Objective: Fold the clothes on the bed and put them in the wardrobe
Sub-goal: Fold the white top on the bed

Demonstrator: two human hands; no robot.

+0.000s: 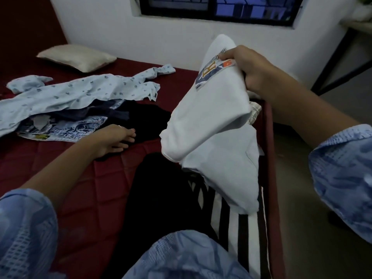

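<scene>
A black garment [161, 198] lies nearest on the dark red quilted bed [80, 188], beside striped black-and-white cloth [237, 224]. Above it the right hand [255, 71] grips a folded white printed T-shirt [213, 121], hanging lengthwise down-left. The left hand [112, 141], fingers [128, 137] relaxed, rests nearer the unfolded pile: pale blue patterned shirt [80, 93], faded denim jeans [76, 127].

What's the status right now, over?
Right hand gripping folded white shirt, lifted. Left hand open on black garment. Patterned shirt, jeans unfolded. Nothing blocking.

White shirt [211, 117]; maroon bed [84, 178]
</scene>
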